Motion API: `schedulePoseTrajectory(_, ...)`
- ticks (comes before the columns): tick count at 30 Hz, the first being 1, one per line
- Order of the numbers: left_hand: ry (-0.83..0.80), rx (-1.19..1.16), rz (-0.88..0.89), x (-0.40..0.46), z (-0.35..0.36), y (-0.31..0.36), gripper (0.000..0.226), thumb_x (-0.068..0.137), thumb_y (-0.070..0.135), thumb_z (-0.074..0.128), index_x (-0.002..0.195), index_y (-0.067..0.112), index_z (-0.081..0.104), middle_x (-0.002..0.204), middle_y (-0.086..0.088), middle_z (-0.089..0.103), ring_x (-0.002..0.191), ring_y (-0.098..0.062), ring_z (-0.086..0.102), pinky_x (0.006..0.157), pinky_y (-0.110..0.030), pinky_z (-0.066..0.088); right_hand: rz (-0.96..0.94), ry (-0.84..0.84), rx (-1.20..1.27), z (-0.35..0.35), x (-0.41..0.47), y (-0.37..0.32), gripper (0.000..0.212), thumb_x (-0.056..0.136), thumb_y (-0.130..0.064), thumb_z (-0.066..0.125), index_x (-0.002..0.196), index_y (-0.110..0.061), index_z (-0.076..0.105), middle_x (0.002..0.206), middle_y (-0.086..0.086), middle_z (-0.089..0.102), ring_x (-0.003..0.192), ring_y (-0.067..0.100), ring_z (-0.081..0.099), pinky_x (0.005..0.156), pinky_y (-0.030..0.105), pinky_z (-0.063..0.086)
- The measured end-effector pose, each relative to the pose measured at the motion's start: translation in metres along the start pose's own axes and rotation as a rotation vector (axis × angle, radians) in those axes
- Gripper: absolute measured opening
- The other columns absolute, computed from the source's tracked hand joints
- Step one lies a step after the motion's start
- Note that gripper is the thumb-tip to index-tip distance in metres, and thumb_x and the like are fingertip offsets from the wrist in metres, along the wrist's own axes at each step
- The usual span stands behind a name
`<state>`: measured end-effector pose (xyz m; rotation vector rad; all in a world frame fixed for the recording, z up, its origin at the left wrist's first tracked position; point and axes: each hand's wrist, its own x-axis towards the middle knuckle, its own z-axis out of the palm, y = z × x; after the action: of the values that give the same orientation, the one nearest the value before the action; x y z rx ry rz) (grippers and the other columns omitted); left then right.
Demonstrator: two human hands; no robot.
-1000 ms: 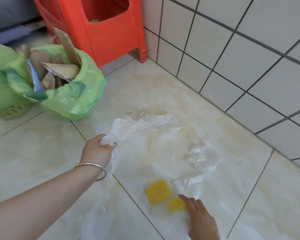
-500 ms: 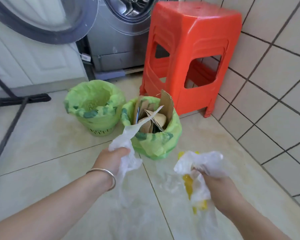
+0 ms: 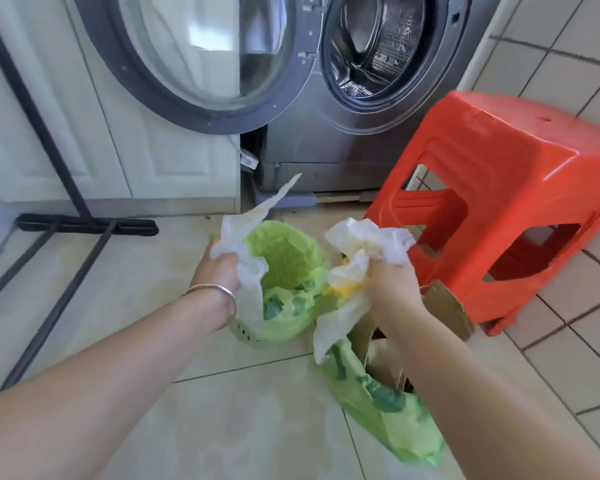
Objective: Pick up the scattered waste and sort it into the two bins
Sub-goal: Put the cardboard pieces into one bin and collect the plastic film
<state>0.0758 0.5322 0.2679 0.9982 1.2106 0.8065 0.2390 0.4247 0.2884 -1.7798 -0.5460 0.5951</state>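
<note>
A person's two bare hands hold crumpled plastic waste above a pair of bins on a pale tiled floor (image 3: 257, 427). The left hand (image 3: 219, 268), with a thin silver bangle (image 3: 215, 294) at the wrist, has its fingers curled tight around a thin translucent white plastic bag (image 3: 248, 244), one corner of which sticks up and away while the rest hangs just over the rim of the far bin lined with a light green bag (image 3: 288, 271). That bin's inside shows only its liner.

The right hand (image 3: 392, 289) is likewise closed in a fist, gripping a second bunched sheet of clear white plastic film (image 3: 368, 244) with a bit of yellow foam netting (image 3: 343, 289) caught inside it; a tail of the film trails down onto the near bin lined with a green bag (image 3: 388, 417). This near bin, directly beneath the right forearm, holds pieces of brown cardboard (image 3: 447, 313) that stand up past its rim.

The two bins sit just beside each other. Behind them stands a grey front-loading washing machine (image 3: 326, 150) with its round door swung open, and to the right a red plastic stool (image 3: 506, 188) against the tiled wall. A black metal floor stand (image 3: 84, 225) lies at left.
</note>
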Motion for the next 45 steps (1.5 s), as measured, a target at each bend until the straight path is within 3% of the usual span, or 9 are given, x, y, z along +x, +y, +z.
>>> schedulePoseTrajectory(3, 0.05, 0.26, 0.079, 0.057, 0.011, 0.0, 0.032, 0.091, 0.011, 0.045, 0.121, 0.011, 0.056, 0.077, -0.007, 0.054, 0.062, -0.019, 0.048, 0.056, -0.022, 0.041, 0.068, 0.114, 0.048, 0.043, 0.038, -0.001, 0.013, 0.092, -0.001, 0.042, 0.088, -0.011, 0.049, 0.066, -0.005, 0.039, 0.058, 0.013, 0.041, 0.038, 0.007, 0.035)
schedulePoseTrajectory(10, 0.032, 0.76, 0.213, 0.127, 0.023, -0.029, 0.04, 0.089, 0.015, 0.05, 0.129, 0.018, 0.051, 0.131, -0.02, 0.048, 0.114, -0.037, 0.053, 0.093, -0.032, 0.042, -0.105, 0.287, -0.104, 0.128, 0.082, 0.02, 0.038, 0.083, 0.01, 0.028, 0.116, -0.002, 0.045, 0.114, 0.01, 0.034, 0.078, 0.012, 0.027, 0.069, 0.015, 0.026)
schedulePoseTrajectory(15, -0.25, 1.263, 0.241, 0.146, 0.027, -0.058, 0.046, 0.089, 0.016, 0.051, 0.133, 0.009, 0.04, 0.137, -0.017, 0.036, 0.118, -0.033, 0.05, 0.096, -0.031, 0.041, -0.362, 0.056, -0.582, 0.167, 0.085, 0.074, 0.048, 0.067, 0.001, 0.025, 0.11, 0.005, 0.045, 0.115, 0.022, 0.041, 0.086, 0.01, 0.017, 0.084, 0.017, 0.025)
schedulePoseTrajectory(19, -0.584, 1.702, 0.227, 0.15, 0.03, -0.058, 0.033, 0.084, 0.031, 0.059, 0.112, 0.013, 0.058, 0.109, -0.007, 0.058, 0.098, -0.022, 0.056, 0.09, -0.028, 0.045, -0.074, -0.403, -1.03, 0.176, 0.092, 0.09, 0.044, 0.089, -0.014, 0.041, 0.13, 0.0, 0.033, 0.134, 0.019, 0.036, 0.123, 0.035, 0.038, 0.101, 0.041, 0.036)
schedulePoseTrajectory(28, -0.455, 1.685, 0.443, 0.168, 0.029, -0.057, 0.062, 0.084, 0.023, 0.059, 0.138, 0.034, 0.031, 0.152, -0.009, 0.02, 0.136, -0.039, 0.03, 0.106, -0.041, 0.035, -0.188, -0.398, -1.501, 0.177, 0.098, 0.097, 0.057, 0.093, -0.035, 0.046, 0.14, -0.007, 0.033, 0.139, 0.011, 0.035, 0.127, 0.028, 0.031, 0.095, 0.032, 0.037)
schedulePoseTrajectory(31, -0.609, 1.851, 0.288, 0.168, 0.043, -0.069, 0.056, 0.092, 0.03, 0.045, 0.144, 0.032, 0.024, 0.158, -0.011, 0.003, 0.144, -0.038, 0.011, 0.116, -0.043, 0.02, -0.289, -0.402, -1.464, 0.168, 0.089, 0.087, 0.037, 0.094, -0.02, 0.043, 0.129, -0.009, 0.05, 0.132, 0.012, 0.044, 0.122, 0.029, 0.037, 0.096, 0.032, 0.036)
schedulePoseTrajectory(36, -0.889, 1.957, 0.112, 0.169, 0.055, -0.081, 0.038, 0.094, 0.022, 0.037, 0.128, 0.01, 0.05, 0.134, -0.008, 0.049, 0.116, -0.026, 0.051, 0.103, -0.034, 0.039, -0.461, -0.34, -1.255, 0.144, 0.074, 0.074, 0.03, 0.088, -0.011, 0.048, 0.115, -0.008, 0.06, 0.122, 0.01, 0.05, 0.117, 0.027, 0.038, 0.091, 0.032, 0.037)
schedulePoseTrajectory(42, -0.595, 2.067, 0.414, 0.176, 0.066, -0.069, 0.032, 0.085, 0.014, 0.049, 0.113, 0.011, 0.064, 0.114, -0.011, 0.066, 0.104, -0.028, 0.064, 0.086, -0.032, 0.051, -0.354, -0.127, -0.656, 0.099, 0.064, 0.064, 0.037, 0.083, 0.001, 0.045, 0.11, -0.013, 0.065, 0.117, 0.007, 0.057, 0.114, 0.023, 0.045, 0.089, 0.025, 0.035)
schedulePoseTrajectory(45, -0.283, 1.974, 0.682, 0.147, 0.067, -0.033, 0.028, 0.088, 0.017, 0.045, 0.106, 0.015, 0.066, 0.109, -0.012, 0.066, 0.1, -0.032, 0.063, 0.076, -0.034, 0.05, -0.26, -0.004, -0.434, 0.059, 0.05, 0.057, 0.033, 0.088, -0.001, 0.042, 0.103, -0.017, 0.067, 0.105, 0.001, 0.063, 0.08, 0.013, 0.055, 0.074, 0.027, 0.045)
